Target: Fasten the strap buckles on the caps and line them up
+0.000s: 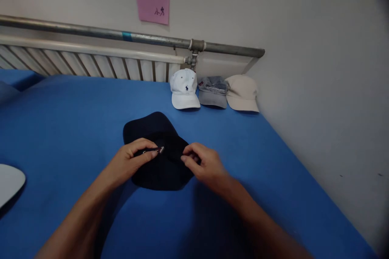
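A black baseball cap (165,174) lies on the blue table, its brim (148,125) toward the far left. My left hand (133,158) reaches in from the left, with thumb and forefinger closed on a strap that has a small metal buckle (162,149) at its end. On the cap's right side, my right hand (203,164) pinches the dark edge of the cap between thumb and fingers. Exactly which part the right fingertips hold is hard to make out against the black cloth.
A white cap (185,87), a grey cap (212,91) and a beige cap (242,93) stand in a row at the back of the blue table (75,129). Behind run a radiator (115,66) and a metal pipe (91,31). A white rounded object (10,184) shows at the left edge.
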Demonstrator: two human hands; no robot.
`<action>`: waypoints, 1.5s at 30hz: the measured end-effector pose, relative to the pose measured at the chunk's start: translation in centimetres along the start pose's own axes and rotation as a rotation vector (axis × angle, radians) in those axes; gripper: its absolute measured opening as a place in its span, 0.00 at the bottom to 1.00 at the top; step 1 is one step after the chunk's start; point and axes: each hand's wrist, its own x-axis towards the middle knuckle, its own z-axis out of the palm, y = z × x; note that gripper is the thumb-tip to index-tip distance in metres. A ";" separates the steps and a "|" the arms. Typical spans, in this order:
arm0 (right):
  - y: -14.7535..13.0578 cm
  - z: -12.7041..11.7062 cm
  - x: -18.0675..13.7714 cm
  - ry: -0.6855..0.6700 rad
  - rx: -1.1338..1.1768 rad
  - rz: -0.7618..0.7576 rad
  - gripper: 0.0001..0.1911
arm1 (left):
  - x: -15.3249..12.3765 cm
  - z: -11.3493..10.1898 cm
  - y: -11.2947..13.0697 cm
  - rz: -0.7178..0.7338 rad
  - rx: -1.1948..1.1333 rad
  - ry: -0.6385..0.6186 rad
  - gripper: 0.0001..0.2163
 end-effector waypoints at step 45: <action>-1.2 3.2 0.1 -0.252 1.079 0.430 0.08 | -0.1 -0.7 0.2 -0.264 -0.500 -0.128 0.07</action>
